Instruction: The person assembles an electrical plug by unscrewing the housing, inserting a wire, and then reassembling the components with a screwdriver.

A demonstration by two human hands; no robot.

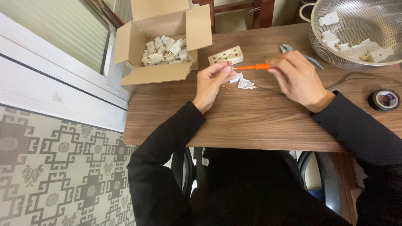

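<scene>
- Near the middle of the frame we see the left hand (211, 81) with its fingertips pressed together on a small part; what that part is we cannot tell, since the fingers hide it
- The right hand (298, 77), just right of centre, pinches the orange screwdriver (253, 66) by its handle; the tool lies level, its tip pointing left and meeting the left fingertips
- Just below the screwdriver, on the wooden table (251, 121), lies a white plug half (246, 84); a thin grey cable (360, 79) runs from it toward the right edge of the frame
- Above the hands sits a white socket block (226, 55); to its left, in the upper left of the table, an open cardboard box (161, 42) holds many white plugs (165, 50)
- In the upper right corner a metal colander (360, 25) holds more white plug pieces; pliers (289, 49) lie beside it, partly behind the right hand
- At the right edge lies a roll of black tape (384, 100), well apart from both hands
</scene>
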